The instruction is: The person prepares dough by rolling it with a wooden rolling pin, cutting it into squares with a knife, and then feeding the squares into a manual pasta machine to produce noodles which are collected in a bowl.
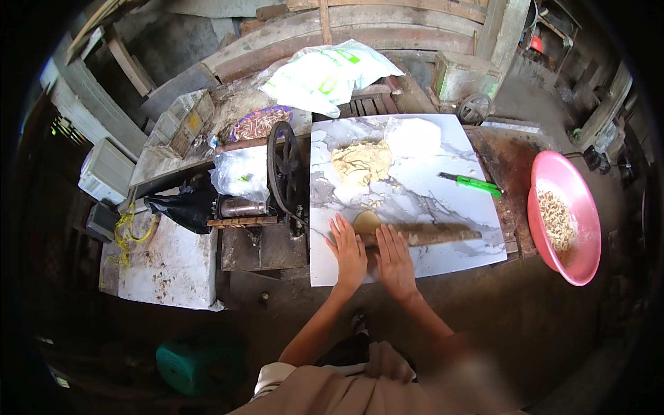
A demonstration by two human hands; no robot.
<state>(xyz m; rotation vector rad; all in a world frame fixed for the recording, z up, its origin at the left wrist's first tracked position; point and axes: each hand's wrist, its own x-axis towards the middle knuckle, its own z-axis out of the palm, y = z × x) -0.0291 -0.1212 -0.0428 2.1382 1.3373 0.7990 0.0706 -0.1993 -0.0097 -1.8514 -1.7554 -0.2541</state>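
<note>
A wooden rolling pin [443, 236] lies crosswise near the front of a marble-patterned board [443, 155]. My right hand [395, 259] rests on the pin, fingers stretched out and palm down. Close beside it, my left hand [348, 256] lies flat with its fingers extended at the pin's left end, which it partly hides. A small flattened piece of pale dough [366, 220] shows between the hands, against the pin's far side. Farther back sits a larger rough mass of dough [361, 163], next to a white heap or bag [413, 136] that I cannot make out clearly.
A green utility knife [477, 185] lies at the board's right. Beyond it, a pink basin [591, 211] holds small pale pieces. To the left stand a dark handwheel [274, 166] and a black plastic bag [190, 203]. A white sack [332, 76] lies behind.
</note>
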